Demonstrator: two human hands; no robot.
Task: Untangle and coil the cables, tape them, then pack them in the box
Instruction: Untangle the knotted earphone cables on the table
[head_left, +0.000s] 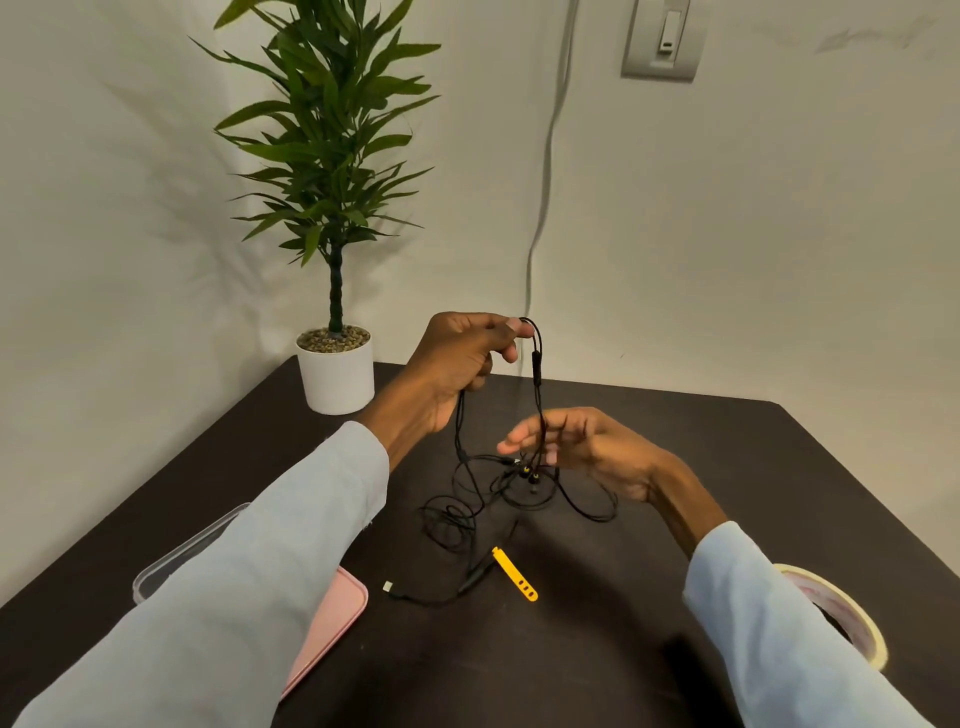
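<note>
- One tape roll (841, 618) lies nearest, beside the right sleeve.
- One clear box (171, 558), one pink lid (332, 618).
- Left hand (457, 364) pinches the raised black cable (536, 374).
- Right hand (582, 447), fingers loosely spread, touches its hanging strands above the table (727, 467).

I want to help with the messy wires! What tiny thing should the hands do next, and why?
Probably the right hand should draw one strand sideways out of the knot. The left hand pinches the black cable and holds it up, but loops lie crossed on the table below, so it is not ready to coil. The tape roll can wait.
</note>
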